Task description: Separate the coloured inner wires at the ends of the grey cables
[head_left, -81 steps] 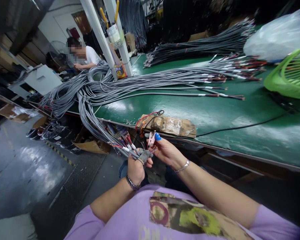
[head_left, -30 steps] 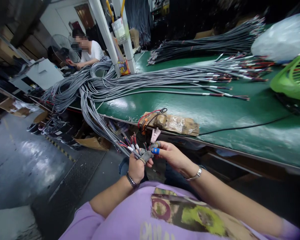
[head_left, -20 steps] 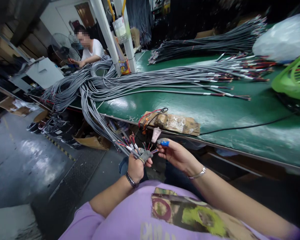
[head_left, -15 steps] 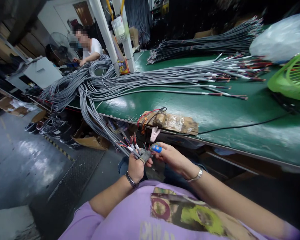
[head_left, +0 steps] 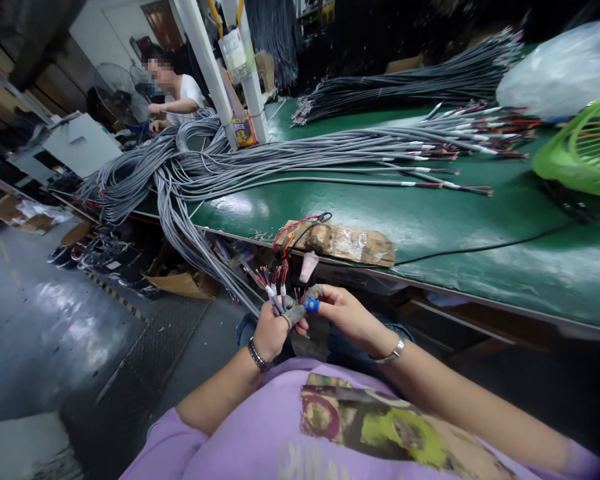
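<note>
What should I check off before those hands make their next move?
1. Grey cables gripped by the left hand: ok.
2. Right hand close to the left thumb: ok.
3. What the right fingertips pinch: cannot tell, the fingers hide it.
4. Pink clip out of both hands: ok.
5. Wooden block resting on the green bench: ok.
6. All fingers covered: not ok, some are bare.

Lilac printed shirt (head_left: 240,427), dark bracelet (head_left: 256,355), silver bangle (head_left: 394,350), blue thumb wrap (head_left: 311,305)
</note>
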A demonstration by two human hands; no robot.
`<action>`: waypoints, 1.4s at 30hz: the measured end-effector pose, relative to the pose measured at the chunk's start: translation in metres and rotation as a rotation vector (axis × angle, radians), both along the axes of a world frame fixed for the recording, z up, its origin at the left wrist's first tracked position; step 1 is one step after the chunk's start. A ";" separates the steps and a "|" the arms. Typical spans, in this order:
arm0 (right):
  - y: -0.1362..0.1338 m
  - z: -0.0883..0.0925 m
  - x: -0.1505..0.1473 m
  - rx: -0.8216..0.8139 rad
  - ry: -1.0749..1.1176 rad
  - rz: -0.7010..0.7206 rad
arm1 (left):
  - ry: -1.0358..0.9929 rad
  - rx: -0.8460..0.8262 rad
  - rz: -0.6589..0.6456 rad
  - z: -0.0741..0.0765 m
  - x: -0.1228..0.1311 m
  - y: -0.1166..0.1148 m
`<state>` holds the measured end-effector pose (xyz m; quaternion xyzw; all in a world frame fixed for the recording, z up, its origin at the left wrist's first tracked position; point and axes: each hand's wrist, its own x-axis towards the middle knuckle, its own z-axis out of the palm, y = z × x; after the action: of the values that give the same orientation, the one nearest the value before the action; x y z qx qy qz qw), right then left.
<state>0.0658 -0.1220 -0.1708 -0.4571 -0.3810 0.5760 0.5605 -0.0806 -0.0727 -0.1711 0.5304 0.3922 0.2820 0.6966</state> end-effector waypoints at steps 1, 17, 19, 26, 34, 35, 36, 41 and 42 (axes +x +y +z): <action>0.000 0.000 0.001 0.012 -0.016 0.015 | 0.010 -0.006 -0.020 0.001 -0.001 0.001; 0.001 0.000 -0.016 -0.096 0.075 -0.174 | -0.111 0.046 0.145 -0.005 0.002 -0.006; 0.002 -0.002 -0.023 -0.129 0.231 -0.130 | -0.099 0.061 0.097 -0.006 0.002 -0.007; 0.012 -0.010 -0.011 -0.279 0.438 -0.344 | -0.081 0.041 -0.006 -0.006 -0.005 -0.008; 0.005 -0.002 0.005 -0.326 0.486 -0.143 | -0.122 -0.005 0.119 0.001 -0.004 -0.001; 0.005 -0.001 0.005 -0.311 0.462 -0.123 | -0.120 -0.001 0.115 0.001 -0.004 -0.002; 0.006 0.001 0.004 -0.293 0.435 -0.104 | -0.116 0.002 0.112 0.001 -0.003 -0.002; 0.010 0.006 0.000 -0.246 0.262 -0.032 | -0.091 -0.004 0.105 -0.001 -0.004 -0.002; 0.010 0.006 0.000 -0.234 0.225 -0.027 | -0.088 0.000 0.100 -0.001 -0.004 -0.002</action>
<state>0.0658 -0.1118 -0.1648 -0.4568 -0.2398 0.6564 0.5505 -0.0848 -0.0748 -0.1724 0.4972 0.3872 0.3397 0.6982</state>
